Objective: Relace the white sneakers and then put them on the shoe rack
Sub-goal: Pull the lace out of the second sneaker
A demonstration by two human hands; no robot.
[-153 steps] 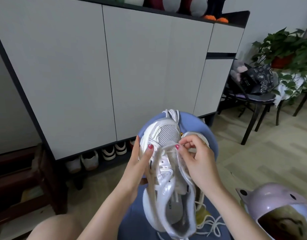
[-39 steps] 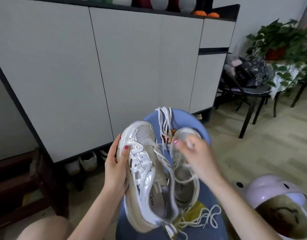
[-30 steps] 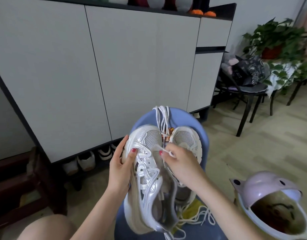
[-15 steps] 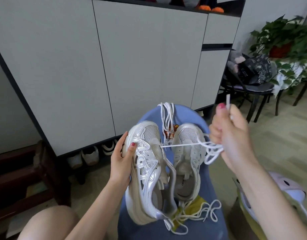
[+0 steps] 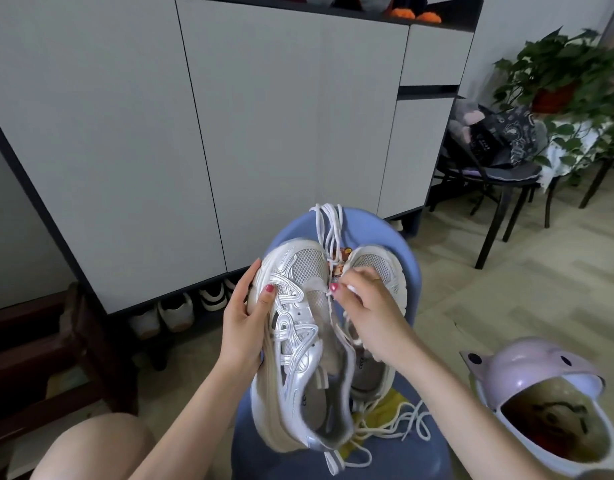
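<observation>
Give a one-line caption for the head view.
Left hand holds a white sneaker while right hand pinches its lace.

Cabinet [image 5: 264, 133]: tall, pale doors, dark frame
Floor [image 5: 541, 271]: light wood-look planks
Corner: black chair [image 5: 499, 174], leafy plant [image 5: 568, 74]

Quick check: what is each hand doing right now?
Left hand: grips the held sneaker by its side.
Right hand: fingers pinch the shoelace near its eyelets.

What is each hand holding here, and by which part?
Left hand grips the sneaker by its toe-end side. Right hand pinches a shoelace near that sneaker's front eyelets.
</observation>
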